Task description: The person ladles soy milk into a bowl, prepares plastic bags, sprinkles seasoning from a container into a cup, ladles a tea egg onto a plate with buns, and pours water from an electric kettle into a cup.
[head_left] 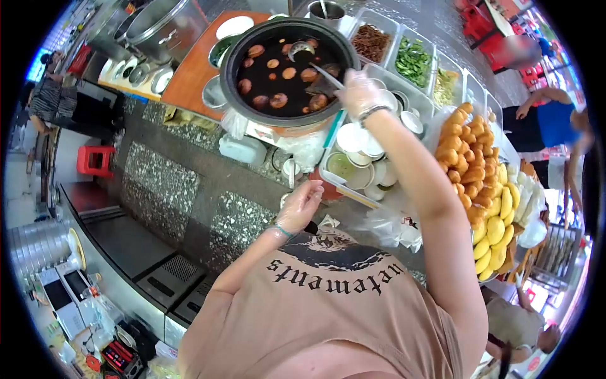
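My right hand (361, 95), in a clear plastic glove, is closed around the pale handle of a ladle (302, 50). The ladle's bowl lies in the dark broth of a big black pot (228, 76), where several brown eggs (278, 100) float. A brownish, wedge-shaped piece (325, 81) shows beside the handle; I cannot make out what it is. In front of my shirt, my left hand (302, 205), also gloved, hangs with loosely bent fingers and nothing visible in it. A tub of white bowls and dishes (350, 138) stands just below my right hand.
Along the right are trays of shredded brown food (371, 43), chopped greens (413, 62) and pale shreds (447, 87). Fried dough sticks (467, 158) and yellow buns (495, 234) are piled beyond my right arm. Several people stand around. A red stool (96, 161) sits at left.
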A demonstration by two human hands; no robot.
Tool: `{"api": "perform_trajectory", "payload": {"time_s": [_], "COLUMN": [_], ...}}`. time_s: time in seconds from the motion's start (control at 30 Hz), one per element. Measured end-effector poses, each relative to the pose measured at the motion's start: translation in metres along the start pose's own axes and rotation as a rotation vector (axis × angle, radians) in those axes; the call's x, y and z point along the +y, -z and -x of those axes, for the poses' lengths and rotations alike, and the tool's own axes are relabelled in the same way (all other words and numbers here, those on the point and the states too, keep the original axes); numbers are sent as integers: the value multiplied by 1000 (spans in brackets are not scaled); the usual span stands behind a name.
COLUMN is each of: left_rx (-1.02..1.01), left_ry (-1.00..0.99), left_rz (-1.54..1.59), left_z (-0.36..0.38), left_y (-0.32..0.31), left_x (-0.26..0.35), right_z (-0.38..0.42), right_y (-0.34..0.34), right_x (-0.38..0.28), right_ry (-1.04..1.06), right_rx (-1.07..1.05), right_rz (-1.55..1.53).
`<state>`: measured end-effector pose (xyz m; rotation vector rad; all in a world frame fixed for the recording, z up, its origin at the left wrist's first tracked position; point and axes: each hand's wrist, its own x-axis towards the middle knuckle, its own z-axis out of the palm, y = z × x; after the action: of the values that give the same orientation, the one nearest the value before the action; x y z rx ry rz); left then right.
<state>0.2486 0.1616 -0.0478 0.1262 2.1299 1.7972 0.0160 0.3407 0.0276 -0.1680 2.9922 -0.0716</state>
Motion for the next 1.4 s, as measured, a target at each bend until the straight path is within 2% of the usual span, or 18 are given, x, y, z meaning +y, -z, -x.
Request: {"api": "perform_trajectory", "payload": {"time_s": [0.13,0.17,0.23,0.27,0.4,0.53,0.63,0.7,0.77,0.8,0.83,0.9,0.97,1.03,1.17,1.2,1.23,1.4], "left_rx": [13,-36,-47,-60,-65,-87,-82,-102,-108,-124,-125,-148,-161,-128,-202,-223,-242,-269], "left_ry": [11,37,-6,-44,-65,8,17,16,-8,-6,42,86,47,46,17,-113,-239,-463], "left_rz": [52,-7,-1,-7,-15,100,37,26,10,1,15,22,49,18,-20,-149,-278,-758], "left_z": [-5,-7,-12,-14,-15,-16,-17,-18,-18,-17,-17,-22,-22,-29,-60,-72,-82,-162], "left_y": [38,48,64,70,91,103,109,112,114,114,114,111,107,97,65,55,45,-24], "left_x": [-16,-15,-15,-16,-22,-31,-21,-23,-23,-23,-24,-27,-34,-35,-13,-4,2,-2], "right_z": [-25,-17,-31,-18,0,4,-1,-25,-38,-45,-42,-25,-5,9,12,-11,13,6], "right_y": [-1,11,-8,6,32,48,71,67,71,70,68,72,67,61,63,31,73,89], "right_x": [14,15,26,20,-2,-12,-39,-21,-16,-9,5,9,19,25,36,55,34,42], "right_ry": [-139,142,-95,122,221,443,320,641,424,609,545,-207,-122,190,111,294,-21,-4], "right_rx": [-371,-381,-308,-44,29,-44,-156,-151,-347,-301,-241,-514,-493,-266,-339,-121,-349,-521], "right_rz": [-54,-60,-458,-237,288,412,341,276,-6,158,-36,-927,-1182,-947,-905,-780,-992,-736]}}
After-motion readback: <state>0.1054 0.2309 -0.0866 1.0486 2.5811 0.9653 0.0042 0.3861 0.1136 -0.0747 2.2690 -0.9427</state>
